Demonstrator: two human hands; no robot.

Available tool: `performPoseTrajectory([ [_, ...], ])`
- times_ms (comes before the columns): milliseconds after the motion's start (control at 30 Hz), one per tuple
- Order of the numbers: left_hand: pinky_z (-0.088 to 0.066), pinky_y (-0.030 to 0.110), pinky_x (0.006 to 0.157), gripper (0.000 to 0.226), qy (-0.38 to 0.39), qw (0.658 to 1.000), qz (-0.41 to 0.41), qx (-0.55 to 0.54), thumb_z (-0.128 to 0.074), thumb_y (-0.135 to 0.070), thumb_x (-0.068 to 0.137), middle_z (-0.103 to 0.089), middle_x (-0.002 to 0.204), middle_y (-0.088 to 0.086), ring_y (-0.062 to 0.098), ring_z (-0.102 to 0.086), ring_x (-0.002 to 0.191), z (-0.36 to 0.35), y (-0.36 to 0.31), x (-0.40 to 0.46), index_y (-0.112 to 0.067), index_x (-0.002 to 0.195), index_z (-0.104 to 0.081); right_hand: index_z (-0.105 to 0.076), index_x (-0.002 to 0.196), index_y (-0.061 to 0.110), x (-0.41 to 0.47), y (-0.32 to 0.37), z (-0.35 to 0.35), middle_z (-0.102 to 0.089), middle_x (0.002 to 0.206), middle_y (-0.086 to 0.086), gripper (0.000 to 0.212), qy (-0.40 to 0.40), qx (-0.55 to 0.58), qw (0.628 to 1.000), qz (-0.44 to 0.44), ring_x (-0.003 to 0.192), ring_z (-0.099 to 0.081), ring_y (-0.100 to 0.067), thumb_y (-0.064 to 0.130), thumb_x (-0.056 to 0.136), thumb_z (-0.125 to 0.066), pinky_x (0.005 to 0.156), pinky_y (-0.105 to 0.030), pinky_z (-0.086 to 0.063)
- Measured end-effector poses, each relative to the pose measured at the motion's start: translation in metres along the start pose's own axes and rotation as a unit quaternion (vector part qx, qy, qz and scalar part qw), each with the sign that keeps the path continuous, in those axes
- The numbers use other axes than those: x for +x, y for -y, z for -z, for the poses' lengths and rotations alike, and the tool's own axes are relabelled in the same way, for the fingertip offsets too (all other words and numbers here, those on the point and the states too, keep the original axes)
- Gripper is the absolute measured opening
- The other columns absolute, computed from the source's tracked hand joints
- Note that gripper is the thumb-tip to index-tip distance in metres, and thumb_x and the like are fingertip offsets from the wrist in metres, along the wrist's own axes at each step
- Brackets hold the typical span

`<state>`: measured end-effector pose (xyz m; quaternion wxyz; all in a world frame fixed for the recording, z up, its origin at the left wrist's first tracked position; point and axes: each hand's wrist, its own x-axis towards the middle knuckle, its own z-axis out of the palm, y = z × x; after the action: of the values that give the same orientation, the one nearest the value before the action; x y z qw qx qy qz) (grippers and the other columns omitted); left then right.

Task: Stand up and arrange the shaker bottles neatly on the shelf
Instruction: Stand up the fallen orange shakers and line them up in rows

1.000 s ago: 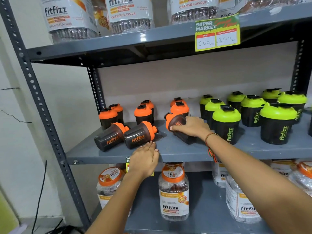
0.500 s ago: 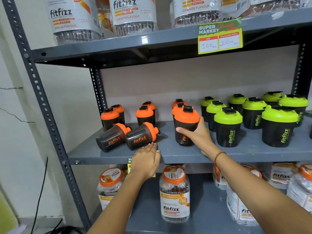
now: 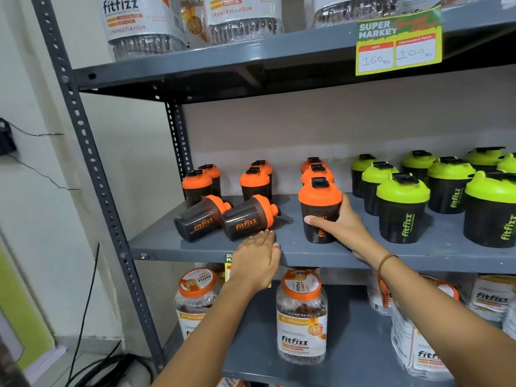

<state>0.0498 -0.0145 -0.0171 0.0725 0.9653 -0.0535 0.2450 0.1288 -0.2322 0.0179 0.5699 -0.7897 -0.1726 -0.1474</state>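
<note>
On the grey middle shelf (image 3: 212,248) stand several black shaker bottles with orange lids at the left and green-lidded ones (image 3: 402,208) at the right. My right hand (image 3: 339,227) grips an upright orange-lidded shaker (image 3: 319,209) near the shelf's front. Two orange-lidded shakers lie on their sides to its left, one (image 3: 248,217) next to the other (image 3: 199,217). My left hand (image 3: 258,259) rests flat on the shelf's front edge, fingertips just touching the nearer fallen shaker, holding nothing.
Large Fitfizz jars (image 3: 301,317) fill the shelf below and the shelf above (image 3: 145,26). A price tag (image 3: 399,43) hangs from the upper shelf's edge. The rack's perforated post (image 3: 92,163) runs down the left, with cables (image 3: 92,367) on the floor beside it.
My right hand lifted the fallen orange-lidded shaker from its side, stood it upright and still holds it. My left hand stayed on the shelf edge.
</note>
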Motion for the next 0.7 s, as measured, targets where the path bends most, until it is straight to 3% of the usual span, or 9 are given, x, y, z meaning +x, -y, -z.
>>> performPoseTrajectory([
  [133,-0.026,0.034,0.116,0.054,0.001,1.000,-0.007,-0.004,-0.022,-0.040,0.102,-0.046,0.150,0.005,0.019,-0.041,0.139,0.000,0.002,-0.001,-0.016,0.145,-0.043,-0.025,0.148,0.034,-0.006,0.006,0.000,-0.049,0.134,0.005,0.116,-0.007,0.001,1.000,-0.008,0.119,-0.049,-0.017,0.071,0.053,-0.081,0.095,-0.034,-0.043],
  [233,-0.027,0.036,0.117,0.055,0.009,0.999,-0.037,-0.005,-0.021,-0.042,0.103,-0.045,0.151,0.007,0.021,-0.039,0.140,0.004,0.007,-0.005,-0.014,0.146,-0.041,-0.026,0.150,0.030,-0.012,0.015,-0.003,-0.043,0.148,-0.001,0.116,-0.071,0.024,0.997,0.005,0.133,-0.044,-0.023,0.078,0.056,-0.074,0.108,-0.047,-0.039],
  [333,-0.032,0.036,0.114,0.056,0.009,0.997,-0.076,-0.002,-0.021,-0.045,0.102,-0.046,0.150,0.006,0.022,-0.042,0.138,0.014,0.020,-0.016,-0.016,0.145,-0.042,-0.037,0.146,0.019,-0.022,0.033,-0.012,-0.042,0.146,-0.008,0.089,-0.233,-0.032,0.967,0.093,0.135,-0.039,-0.022,0.066,0.075,-0.064,0.112,-0.052,-0.032],
  [433,-0.038,0.035,0.110,0.056,-0.004,0.994,-0.111,-0.011,-0.021,-0.048,0.100,-0.052,0.145,0.004,0.021,-0.048,0.133,0.026,0.045,-0.036,-0.019,0.141,-0.048,-0.047,0.137,0.014,-0.029,0.060,-0.028,-0.050,0.134,-0.010,0.063,-0.339,-0.111,0.906,0.230,0.128,-0.040,-0.021,0.045,0.085,-0.064,0.112,-0.041,-0.028],
  [533,-0.039,0.032,0.108,0.050,-0.053,0.992,-0.116,-0.018,-0.028,-0.043,0.100,-0.062,0.135,0.002,0.018,-0.057,0.124,0.036,0.091,-0.060,-0.019,0.132,-0.059,-0.053,0.130,0.011,-0.027,0.094,-0.051,-0.054,0.128,-0.012,0.051,-0.317,-0.190,0.867,0.335,0.123,-0.044,-0.026,0.031,0.085,-0.066,0.110,-0.030,-0.024],
  [633,-0.029,0.028,0.113,0.046,-0.086,0.995,-0.055,-0.020,-0.033,-0.037,0.101,-0.063,0.133,0.004,0.016,-0.057,0.125,0.041,0.149,-0.070,-0.016,0.131,-0.060,-0.058,0.124,0.011,-0.024,0.116,-0.080,-0.057,0.122,-0.011,0.046,-0.210,-0.249,0.873,0.364,0.116,-0.049,-0.030,0.027,0.082,-0.066,0.102,-0.029,-0.030],
  [700,-0.031,0.034,0.115,0.046,-0.088,0.996,0.014,-0.032,-0.031,-0.036,0.103,-0.061,0.136,0.007,0.020,-0.054,0.128,0.045,0.183,-0.069,-0.014,0.134,-0.057,-0.058,0.126,0.012,-0.022,0.118,-0.098,-0.055,0.122,-0.011,0.049,-0.121,-0.302,0.885,0.332,0.115,-0.050,-0.035,0.025,0.080,-0.065,0.100,-0.036,-0.035],
])
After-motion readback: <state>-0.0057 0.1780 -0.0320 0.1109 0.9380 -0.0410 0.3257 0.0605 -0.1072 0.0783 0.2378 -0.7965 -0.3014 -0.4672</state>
